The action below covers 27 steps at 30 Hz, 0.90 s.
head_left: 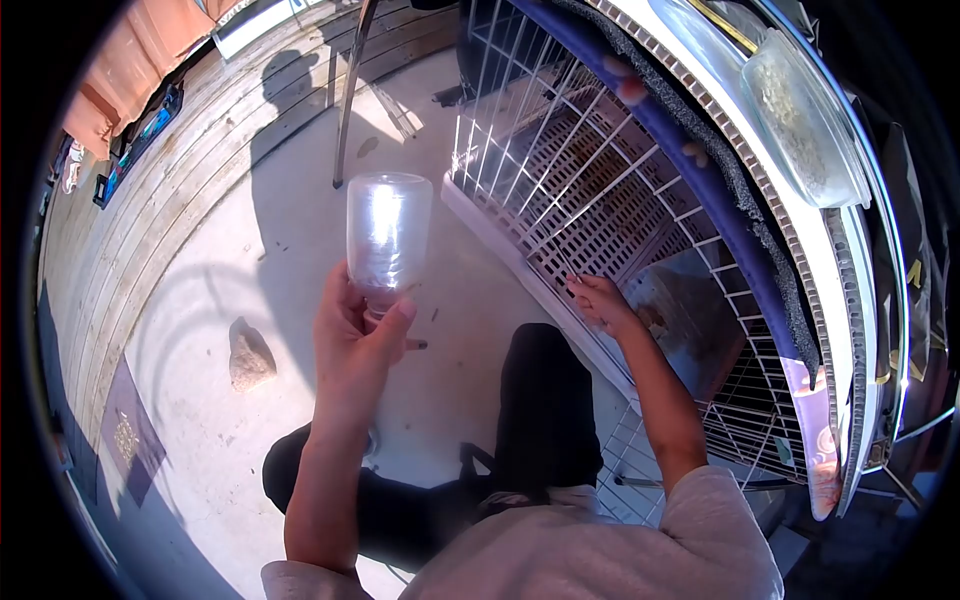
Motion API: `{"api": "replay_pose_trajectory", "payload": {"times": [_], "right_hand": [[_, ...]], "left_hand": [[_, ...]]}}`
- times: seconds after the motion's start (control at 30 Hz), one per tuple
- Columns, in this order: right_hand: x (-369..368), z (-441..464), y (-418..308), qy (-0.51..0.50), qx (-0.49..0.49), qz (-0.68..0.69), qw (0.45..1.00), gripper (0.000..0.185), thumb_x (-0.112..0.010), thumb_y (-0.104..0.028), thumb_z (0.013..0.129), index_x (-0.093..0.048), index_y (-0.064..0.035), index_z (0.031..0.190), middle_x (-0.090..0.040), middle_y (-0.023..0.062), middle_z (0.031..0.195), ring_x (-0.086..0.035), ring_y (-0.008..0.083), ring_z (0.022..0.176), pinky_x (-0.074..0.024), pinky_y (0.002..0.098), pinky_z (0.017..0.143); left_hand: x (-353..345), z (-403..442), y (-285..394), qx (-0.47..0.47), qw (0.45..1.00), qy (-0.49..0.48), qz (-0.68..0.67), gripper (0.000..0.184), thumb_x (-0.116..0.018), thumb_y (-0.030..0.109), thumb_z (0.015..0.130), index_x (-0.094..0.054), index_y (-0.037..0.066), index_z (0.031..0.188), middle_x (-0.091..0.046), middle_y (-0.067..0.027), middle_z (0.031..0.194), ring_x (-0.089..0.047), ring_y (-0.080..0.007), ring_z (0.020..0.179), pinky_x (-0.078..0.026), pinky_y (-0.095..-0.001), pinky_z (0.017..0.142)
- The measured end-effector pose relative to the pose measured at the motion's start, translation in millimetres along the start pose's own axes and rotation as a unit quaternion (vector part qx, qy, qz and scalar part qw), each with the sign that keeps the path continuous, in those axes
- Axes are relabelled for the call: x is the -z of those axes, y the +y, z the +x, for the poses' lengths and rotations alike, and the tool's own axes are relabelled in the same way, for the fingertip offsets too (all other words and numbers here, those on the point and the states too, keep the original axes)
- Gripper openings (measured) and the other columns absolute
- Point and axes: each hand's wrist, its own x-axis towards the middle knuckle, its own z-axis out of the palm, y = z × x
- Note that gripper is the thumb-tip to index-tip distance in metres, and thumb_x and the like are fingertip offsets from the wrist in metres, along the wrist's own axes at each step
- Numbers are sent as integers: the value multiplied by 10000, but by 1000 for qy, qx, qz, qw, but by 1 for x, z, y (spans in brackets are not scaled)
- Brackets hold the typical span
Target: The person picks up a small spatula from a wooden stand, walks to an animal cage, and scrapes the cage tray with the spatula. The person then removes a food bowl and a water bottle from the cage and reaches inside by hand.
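My left hand (362, 325) is wrapped around the neck of a clear water bottle (389, 230), held upside down with its base up. Sunlight glares on the bottle, so I cannot tell how full it is. A short dark spout (415, 344) shows just beside the thumb. At the opening of a white wire cage (560, 190), my right hand (598, 303) has its fingers curled together near the cage's pale lower edge. What those fingers pinch, if anything, is too small to make out. A slatted plastic floor (610, 200) lies inside the cage.
On top of the cage, a clear plastic container (805, 125) holds pale material, above a purple patterned cloth (690, 150). A stone (250, 355) lies on the concrete floor to the left. A thin metal leg (352, 100) stands ahead, near wooden planks (200, 120).
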Motion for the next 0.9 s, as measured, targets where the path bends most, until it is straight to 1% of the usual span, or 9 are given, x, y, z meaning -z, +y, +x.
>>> {"api": "replay_pose_trajectory", "payload": {"times": [0.13,0.23,0.33,0.43,0.47,0.67,0.77,0.83,0.9], "right_hand": [[-11,9,-44,11,39,-8,999,389,-552,-129,913,-539,-39,1291,-534,3,684,-357,61,409,-291,231,370],[-9,15,-77,59,53,-318,945,462,-516,-114,913,-488,-59,1370,-603,66,720,-452,110,426,-376,271,395],[-11,0,-119,75,91,-524,844,383,-479,-112,905,-598,-91,1268,-659,150,761,-578,198,486,-459,365,449],[-3,-24,-133,78,15,-536,840,372,-486,-110,896,-608,-81,1246,-679,158,805,-593,213,478,-465,384,453],[-3,-39,-137,72,-44,-555,828,359,-494,-114,884,-621,-62,1216,-694,178,918,-674,259,660,-517,394,589],[14,-56,-82,125,90,-483,862,344,-514,-113,868,-631,-38,1183,-660,194,1108,-607,338,1084,-461,405,918],[5,-30,-57,172,136,-462,860,328,-533,-124,872,-631,-44,1175,-650,193,1130,-614,355,1055,-472,405,904],[4,-19,-30,194,195,-472,838,343,-518,-118,909,-603,-61,1237,-686,121,895,-625,166,728,-498,322,690],[14,-2,2,175,214,-429,860,342,-506,-117,914,-600,-73,1241,-689,141,1020,-649,189,793,-506,325,760]], "left_hand": [[-2,0,0,-7,1000,7,7,411,-668,88,844,-474,13,1199,-540,-2,795,-439,-36,538,-550,-261,550],[-2,3,-2,-15,1000,4,-1,425,-665,85,846,-467,9,1214,-544,-4,804,-452,-38,551,-549,-258,549],[-1,6,-3,-2,1000,-10,-15,490,-658,60,844,-440,-6,1277,-556,-18,829,-470,-28,595,-411,-176,530],[1,5,1,10,1000,-5,-14,477,-657,67,847,-443,-4,1267,-556,-15,830,-468,-25,603,-404,-175,527],[2,5,2,-1,1000,2,-9,468,-661,76,847,-447,0,1256,-552,-12,821,-464,-29,585,-452,-204,532],[4,6,0,-27,1000,8,9,455,-674,108,849,-452,12,1234,-540,4,781,-438,-31,526,-557,-275,556],[-2,7,0,-29,1000,2,-8,459,-677,123,850,-455,15,1237,-551,-15,816,-492,-54,587,-584,-309,592],[-7,5,3,-21,1000,1,-9,447,-674,129,851,-461,17,1228,-561,-35,856,-538,-81,673,-599,-343,622],[-6,3,-2,10,1000,-13,8,436,-666,135,851,-469,20,1223,-569,-65,939,-584,-131,843,-616,-391,670]]}}
